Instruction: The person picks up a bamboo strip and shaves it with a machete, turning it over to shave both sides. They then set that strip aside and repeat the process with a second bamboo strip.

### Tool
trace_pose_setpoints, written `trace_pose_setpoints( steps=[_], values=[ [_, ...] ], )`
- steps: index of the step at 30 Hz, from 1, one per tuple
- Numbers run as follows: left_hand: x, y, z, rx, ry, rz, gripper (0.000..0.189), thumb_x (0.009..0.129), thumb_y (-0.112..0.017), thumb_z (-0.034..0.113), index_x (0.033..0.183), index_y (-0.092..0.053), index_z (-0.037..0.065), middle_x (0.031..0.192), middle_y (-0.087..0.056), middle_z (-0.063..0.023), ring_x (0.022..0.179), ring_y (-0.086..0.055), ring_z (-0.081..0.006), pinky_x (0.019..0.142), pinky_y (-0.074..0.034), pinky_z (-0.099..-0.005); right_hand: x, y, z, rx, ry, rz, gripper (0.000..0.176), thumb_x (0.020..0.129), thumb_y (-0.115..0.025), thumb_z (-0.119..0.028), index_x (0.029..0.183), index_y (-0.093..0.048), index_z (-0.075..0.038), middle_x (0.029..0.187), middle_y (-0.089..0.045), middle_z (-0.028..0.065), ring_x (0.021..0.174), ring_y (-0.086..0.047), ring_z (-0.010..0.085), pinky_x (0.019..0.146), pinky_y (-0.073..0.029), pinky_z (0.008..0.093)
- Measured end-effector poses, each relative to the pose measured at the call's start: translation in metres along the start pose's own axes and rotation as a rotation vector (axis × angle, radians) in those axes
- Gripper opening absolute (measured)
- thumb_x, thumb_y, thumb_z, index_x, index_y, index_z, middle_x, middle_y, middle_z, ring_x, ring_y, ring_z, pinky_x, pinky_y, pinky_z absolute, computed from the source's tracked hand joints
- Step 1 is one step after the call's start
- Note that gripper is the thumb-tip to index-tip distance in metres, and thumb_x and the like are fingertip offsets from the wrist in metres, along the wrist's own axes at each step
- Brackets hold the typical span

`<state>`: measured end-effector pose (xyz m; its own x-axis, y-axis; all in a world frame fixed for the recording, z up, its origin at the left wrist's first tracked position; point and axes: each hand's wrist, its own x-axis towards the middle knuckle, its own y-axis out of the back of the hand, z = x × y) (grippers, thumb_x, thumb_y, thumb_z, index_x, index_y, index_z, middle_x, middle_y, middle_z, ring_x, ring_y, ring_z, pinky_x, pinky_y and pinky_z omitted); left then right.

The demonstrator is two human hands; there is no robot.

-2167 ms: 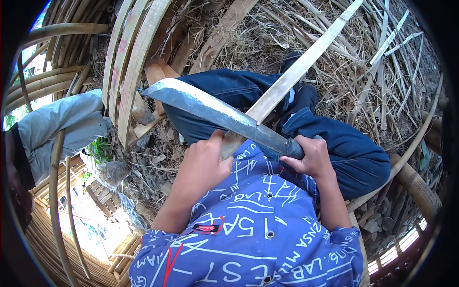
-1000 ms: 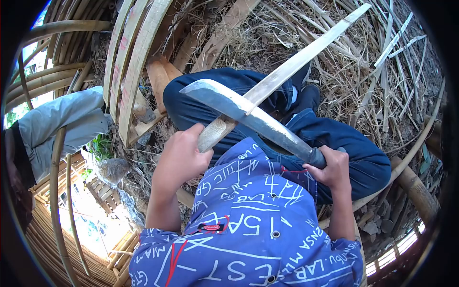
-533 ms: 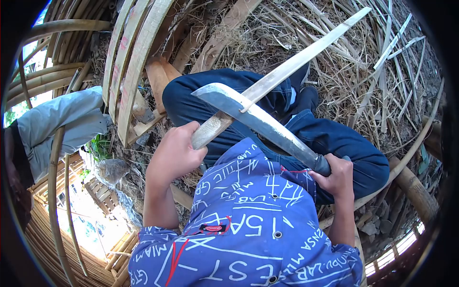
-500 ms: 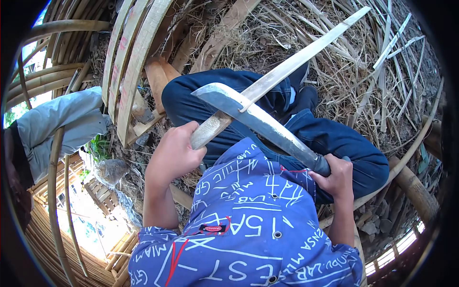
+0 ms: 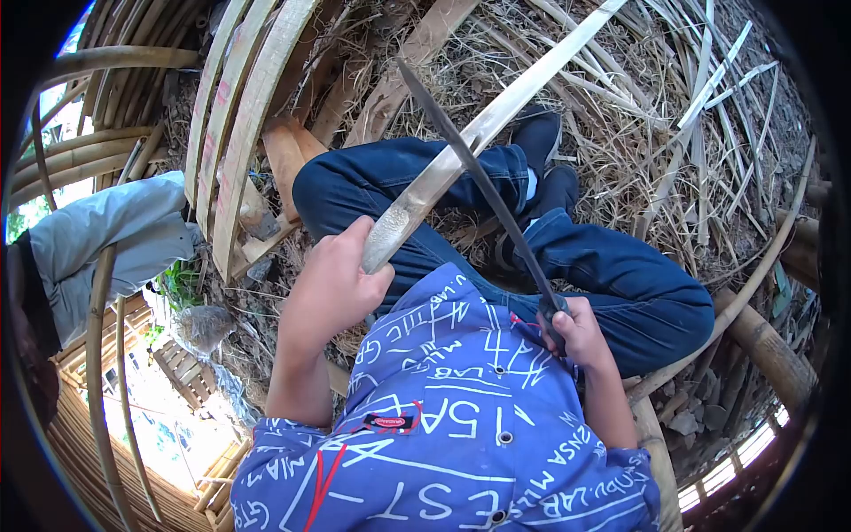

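My left hand (image 5: 332, 279) is closed around the near end of a long, pale bamboo strip (image 5: 514, 97). The strip slants away over my crossed legs toward the upper right. In my right hand (image 5: 576, 332) is the dark handle of a machete (image 5: 505, 213), fingers wrapped round it. Its blade shows as a narrow dark band, turned nearly edge-on, and crosses the strip about midway, where it appears to touch a small raised sliver. The blade's tip points up and left, beyond the strip.
Several pale slats (image 5: 257, 106) stand at the upper left. Shavings (image 5: 612, 160) and thin split strips (image 5: 714, 84) litter the ground ahead. Another person's grey-trousered leg (image 5: 115, 235) is at the left, near a bamboo pole (image 5: 99, 355). A thick bamboo piece (image 5: 767, 341) lies at the right.
The machete has turned from showing its broad face to nearly edge-on, and my right hand has moved left. The strip now slants more steeply, its far end higher and further left.
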<state>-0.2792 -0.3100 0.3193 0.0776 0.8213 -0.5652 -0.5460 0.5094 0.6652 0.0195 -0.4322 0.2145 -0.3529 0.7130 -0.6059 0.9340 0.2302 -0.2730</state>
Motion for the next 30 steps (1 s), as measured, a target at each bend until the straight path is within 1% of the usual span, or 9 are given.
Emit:
trace_pose_setpoints(
  steps=[1,3,5,8,10,14,19,27,30],
  values=[
    [0.0,-0.001,-0.001,0.026,-0.015,-0.012,0.024,0.07,-0.058,0.008,0.089,-0.053,-0.005,0.062,-0.053,-0.02,0.054,-0.052,-0.0277,0.056,-0.043,-0.0363,0.004,0.0,-0.003,0.149,-0.058,-0.069,0.044,0.086,-0.062,-0.043,0.068,-0.057,-0.004,0.055,-0.054,0.0001,0.047,-0.05,0.007,0.045,-0.039,0.0246],
    [0.003,-0.002,-0.002,0.051,-0.034,-0.013,0.024,0.07,-0.058,0.008,0.09,-0.054,-0.005,0.063,-0.053,-0.0209,0.055,-0.054,-0.0298,0.057,-0.044,-0.0372,0.01,0.002,-0.019,0.086,-0.049,-0.036,0.042,0.085,-0.064,-0.041,0.07,-0.057,-0.002,0.054,-0.053,0.0012,0.047,-0.051,0.0083,0.046,-0.04,0.0264],
    [0.005,-0.004,0.0,0.102,-0.032,-0.016,0.025,0.071,-0.06,0.01,0.091,-0.055,-0.004,0.067,-0.057,-0.0234,0.061,-0.058,-0.0368,0.06,-0.045,-0.0403,0.014,0.005,-0.036,-0.291,0.15,0.048,0.04,0.081,-0.068,-0.038,0.073,-0.058,-0.001,0.052,-0.051,0.0046,0.047,-0.053,0.0107,0.047,-0.041,0.0292],
    [0.008,-0.007,0.015,0.155,0.037,-0.071,0.028,0.074,-0.064,0.016,0.092,-0.054,-0.003,0.073,-0.061,-0.0256,0.079,-0.06,-0.0452,0.073,-0.048,-0.0497,0.011,-0.01,-0.06,-0.437,0.276,0.052,0.035,0.076,-0.073,-0.032,0.078,-0.061,0.001,0.053,-0.052,0.0107,0.049,-0.058,0.0206,0.05,-0.045,0.0331],
    [0.007,-0.015,0.013,0.163,0.007,-0.026,0.027,0.074,-0.064,0.017,0.091,-0.054,-0.003,0.074,-0.062,-0.0246,0.08,-0.06,-0.045,0.074,-0.048,-0.0496,0.013,-0.024,-0.067,-0.483,0.257,0.064,0.034,0.075,-0.075,-0.031,0.08,-0.064,0.0,0.057,-0.057,0.0151,0.054,-0.062,0.0308,0.054,-0.048,0.0364],
    [0.004,-0.017,0.018,0.14,-0.009,-0.012,0.026,0.075,-0.064,0.016,0.09,-0.054,-0.002,0.078,-0.062,-0.027,0.083,-0.061,-0.0456,0.076,-0.047,-0.0511,0.029,-0.031,-0.065,-0.638,0.292,0.182,0.04,0.075,-0.077,-0.039,0.079,-0.063,-0.001,0.06,-0.059,0.0192,0.061,-0.063,0.0381,0.056,-0.048,0.041],
    [0.003,-0.03,0.01,0.185,-0.058,0.011,0.023,0.073,-0.061,0.014,0.087,-0.055,-0.004,0.072,-0.06,-0.0285,0.075,-0.061,-0.0455,0.067,-0.048,-0.0477,0.045,0.031,-0.06,-0.856,0.201,0.317,0.039,0.078,-0.073,-0.039,0.078,-0.065,-0.001,0.061,-0.06,0.0199,0.062,-0.063,0.0384,0.056,-0.048,0.0432],
    [0.007,-0.01,0.01,0.173,-0.107,0.034,0.024,0.071,-0.059,0.011,0.087,-0.055,-0.006,0.068,-0.059,-0.0286,0.071,-0.061,-0.0447,0.065,-0.048,-0.0483,0.031,-0.017,-0.064,-0.759,0.346,0.195,0.041,0.076,-0.075,-0.039,0.077,-0.061,0.0,0.062,-0.058,0.0224,0.061,-0.061,0.0412,0.056,-0.048,0.0432],
    [0.006,-0.01,0.014,0.22,-0.088,-0.007,0.022,0.072,-0.059,0.011,0.085,-0.053,-0.006,0.07,-0.059,-0.0292,0.074,-0.06,-0.0463,0.068,-0.048,-0.0491,0.044,-0.002,-0.055,-0.732,0.247,0.299,0.043,0.077,-0.073,-0.042,0.073,-0.06,-0.001,0.06,-0.058,0.0214,0.061,-0.061,0.0411,0.056,-0.047,0.0441]
  ],
)
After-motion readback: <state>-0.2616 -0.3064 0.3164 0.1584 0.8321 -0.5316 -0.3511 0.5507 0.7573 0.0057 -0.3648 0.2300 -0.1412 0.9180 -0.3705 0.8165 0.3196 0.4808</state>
